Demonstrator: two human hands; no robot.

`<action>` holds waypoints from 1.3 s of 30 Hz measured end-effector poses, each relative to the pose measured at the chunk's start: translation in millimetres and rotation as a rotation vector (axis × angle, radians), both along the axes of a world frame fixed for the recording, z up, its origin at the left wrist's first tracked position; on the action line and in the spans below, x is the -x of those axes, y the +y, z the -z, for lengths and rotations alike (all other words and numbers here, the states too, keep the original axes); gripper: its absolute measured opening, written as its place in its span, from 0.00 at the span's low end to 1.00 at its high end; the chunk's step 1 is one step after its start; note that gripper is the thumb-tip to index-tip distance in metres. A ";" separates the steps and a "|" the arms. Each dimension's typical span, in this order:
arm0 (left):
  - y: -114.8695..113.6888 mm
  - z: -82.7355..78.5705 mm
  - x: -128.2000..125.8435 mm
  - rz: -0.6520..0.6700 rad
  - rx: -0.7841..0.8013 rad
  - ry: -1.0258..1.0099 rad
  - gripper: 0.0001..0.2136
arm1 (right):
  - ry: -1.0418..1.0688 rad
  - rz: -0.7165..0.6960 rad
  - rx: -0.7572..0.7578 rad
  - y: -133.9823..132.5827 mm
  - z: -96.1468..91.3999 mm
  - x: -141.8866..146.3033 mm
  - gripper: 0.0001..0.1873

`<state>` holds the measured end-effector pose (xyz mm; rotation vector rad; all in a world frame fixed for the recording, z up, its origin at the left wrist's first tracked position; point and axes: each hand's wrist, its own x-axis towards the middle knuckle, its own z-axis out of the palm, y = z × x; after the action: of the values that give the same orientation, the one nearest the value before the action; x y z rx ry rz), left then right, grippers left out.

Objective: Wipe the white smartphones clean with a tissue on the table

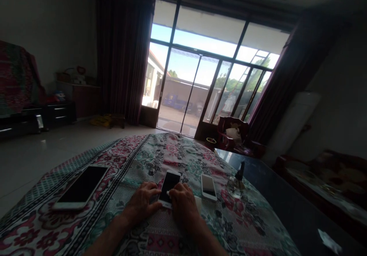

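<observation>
A white-framed smartphone [172, 178] with a dark screen lies on the patterned cloth, between my two hands. My left hand [143, 200] grips its left edge, with the thumb near the bottom corner and the fingers curled. Over the lower right of the screen, my right hand [183, 200] is closed, fingers bent down. A bit of white, perhaps cloth or paper, shows at its fingertips; most of it is hidden. Right of that hand lies a smaller white phone [208, 187]. A large white tablet [82, 187] with a black screen rests farther left.
The floral tablecloth [137, 225] covers the surface before me. A clear bottle with a dark pump top [238, 179] stands at the right. Beyond it is a dark glossy table [266, 183] bearing a white scrap [329, 240]. Glass doors [186, 91] and a wooden chair [233, 133] are ahead.
</observation>
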<state>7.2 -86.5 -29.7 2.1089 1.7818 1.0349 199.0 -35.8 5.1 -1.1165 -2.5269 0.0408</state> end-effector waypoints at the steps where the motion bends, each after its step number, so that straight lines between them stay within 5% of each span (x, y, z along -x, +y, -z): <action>1: 0.1 0.2 0.1 0.001 0.002 0.000 0.16 | -0.016 0.012 0.001 5.5 -1.6 3.0 0.13; 15: 1.2 -3.7 -1.4 0.003 -0.003 0.032 0.15 | -0.127 0.105 -0.024 85.4 -4.0 53.7 0.17; 31: 0.4 -5.7 -2.4 -0.009 0.011 0.012 0.14 | -0.094 -0.061 0.036 14.1 -2.9 22.3 0.11; 39: 1.7 -6.3 -1.3 0.006 0.026 0.029 0.14 | -0.085 0.002 0.018 41.5 -0.3 31.1 0.16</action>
<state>8.4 -84.8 -23.4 2.1234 1.7919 0.9792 167.9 5.7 5.4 -1.1503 -2.6057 0.0163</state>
